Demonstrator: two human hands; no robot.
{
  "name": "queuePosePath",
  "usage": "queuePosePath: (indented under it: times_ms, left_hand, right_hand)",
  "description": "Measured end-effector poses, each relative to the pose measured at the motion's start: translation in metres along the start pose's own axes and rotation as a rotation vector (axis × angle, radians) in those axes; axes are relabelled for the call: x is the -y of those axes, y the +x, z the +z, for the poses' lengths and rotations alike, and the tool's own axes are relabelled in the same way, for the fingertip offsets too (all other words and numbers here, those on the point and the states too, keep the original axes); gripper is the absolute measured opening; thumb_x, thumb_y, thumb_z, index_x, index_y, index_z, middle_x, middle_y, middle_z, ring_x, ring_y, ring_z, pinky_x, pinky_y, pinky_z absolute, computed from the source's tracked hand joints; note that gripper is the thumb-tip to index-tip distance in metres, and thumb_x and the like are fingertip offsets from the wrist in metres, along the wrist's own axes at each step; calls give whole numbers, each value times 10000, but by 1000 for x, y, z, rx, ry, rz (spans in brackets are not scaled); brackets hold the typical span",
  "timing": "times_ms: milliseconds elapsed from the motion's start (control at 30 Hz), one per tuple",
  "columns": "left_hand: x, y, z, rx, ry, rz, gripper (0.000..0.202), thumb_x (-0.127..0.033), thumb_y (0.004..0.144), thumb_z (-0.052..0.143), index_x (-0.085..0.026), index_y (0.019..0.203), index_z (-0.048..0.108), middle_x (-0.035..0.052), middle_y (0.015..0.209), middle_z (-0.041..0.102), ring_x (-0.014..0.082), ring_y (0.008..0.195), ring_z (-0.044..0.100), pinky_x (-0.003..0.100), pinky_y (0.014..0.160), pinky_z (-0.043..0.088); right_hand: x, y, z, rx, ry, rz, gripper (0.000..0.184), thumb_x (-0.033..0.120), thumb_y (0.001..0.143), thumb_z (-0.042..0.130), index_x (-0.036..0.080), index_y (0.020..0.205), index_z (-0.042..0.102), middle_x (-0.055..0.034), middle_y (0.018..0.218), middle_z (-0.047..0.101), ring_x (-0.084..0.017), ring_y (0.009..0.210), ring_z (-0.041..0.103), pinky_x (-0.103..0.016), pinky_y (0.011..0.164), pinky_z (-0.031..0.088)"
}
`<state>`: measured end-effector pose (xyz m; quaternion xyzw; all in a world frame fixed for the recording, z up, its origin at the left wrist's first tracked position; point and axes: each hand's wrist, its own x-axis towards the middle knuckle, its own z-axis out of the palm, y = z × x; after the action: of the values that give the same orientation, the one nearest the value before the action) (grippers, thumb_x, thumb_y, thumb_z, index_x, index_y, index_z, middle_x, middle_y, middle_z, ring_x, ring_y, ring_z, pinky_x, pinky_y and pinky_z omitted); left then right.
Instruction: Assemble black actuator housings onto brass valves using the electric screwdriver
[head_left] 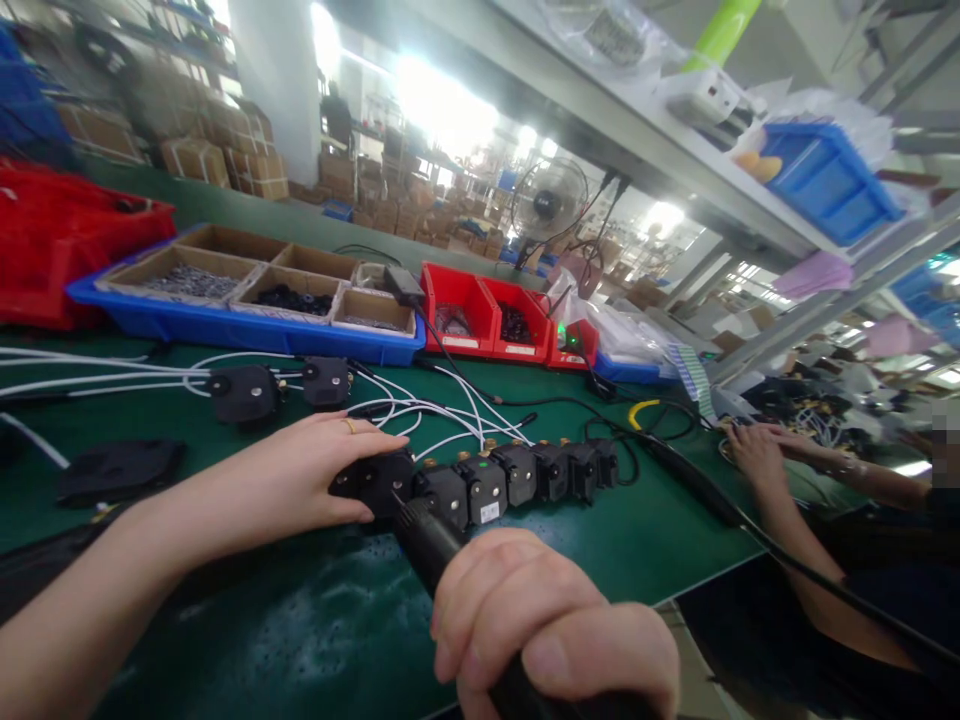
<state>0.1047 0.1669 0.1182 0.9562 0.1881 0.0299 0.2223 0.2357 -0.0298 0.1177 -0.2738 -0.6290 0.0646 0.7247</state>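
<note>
My right hand (547, 630) is wrapped round the handle of a black electric screwdriver (431, 540), whose tip points down at the left end of a row of several black plug housings (517, 475) on the green mat. My left hand (307, 475) lies over the leftmost black housing (375, 480), fingers curled on it and holding it in place. A ring shows on one finger. White cables (420, 410) run from the housings to the left.
Two more black housings (244, 393) lie further back. A blue tray of cardboard compartments (247, 325) and red bins (480, 315) stand behind. Another person's hands (757, 450) work at the right. A black cord (705, 490) crosses the mat. The table edge (675, 590) runs at the right.
</note>
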Motion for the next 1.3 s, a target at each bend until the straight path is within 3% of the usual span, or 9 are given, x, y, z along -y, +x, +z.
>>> queuePosePath:
  times_ms: [100,233,367,533,767,1100,1200,1300]
  left_hand:
    - [5,3,0,38,-47,18,534,-338,803,749,-314,1330,664,41,1298,722,298,1212,647,417,1068,486]
    - [8,5,0,53,-113,-5,497,-334,836,713,-311,1330,664,36,1319,713,268,1196,657,356,1022,505]
    - [5,4,0,48,-49,-29,489,-304,831,722,-314,1318,674,47,1227,743,270,1109,683,359,973,517]
    - [1,5,0,54,8,-41,475,-286,847,722,-292,1319,676,66,1194,748,284,1083,687,379,948,513]
    - [-2,4,0,42,15,-34,450,-317,830,755,-319,1278,705,56,1167,764,298,1060,702,370,902,526]
    - [-1,4,1,33,13,-43,470,-329,824,778,-307,1287,700,53,1140,767,300,1049,701,385,909,521]
    - [-1,3,2,31,37,-42,472,-350,818,788,-316,1281,704,59,1160,764,317,1098,684,419,964,501]
    - [1,2,4,29,65,-26,446,-362,823,785,-340,1262,714,57,1172,765,334,1158,663,465,1048,456]
  right_hand:
    - [-19,-9,12,-88,34,-64,274,297,1076,394,248,1222,621,-11,714,697,-145,521,662,-256,534,598]
    - [-26,-14,19,-58,38,-24,270,308,1072,404,267,1224,623,-18,751,704,-149,537,664,-262,524,593]
    - [-25,-12,19,-83,36,-15,262,290,1065,425,254,1211,639,-19,753,705,-151,548,665,-266,533,596]
    - [-28,-10,20,-12,25,-41,265,270,1066,424,236,1229,630,-27,767,717,-158,572,691,-279,546,609]
    - [-24,-13,27,-145,-39,-21,220,280,1056,467,248,1157,660,-1,710,710,-141,507,661,-256,509,595]
    - [-27,-15,19,-24,8,-24,248,267,1065,437,232,1218,629,-30,766,720,-154,577,688,-274,558,610]
    - [-27,-15,18,-33,13,-16,254,284,1069,422,237,1208,629,-34,760,721,-160,572,686,-282,560,608]
    - [-27,-12,14,51,12,20,202,239,1045,486,266,1195,619,-15,746,723,-159,571,693,-278,576,612]
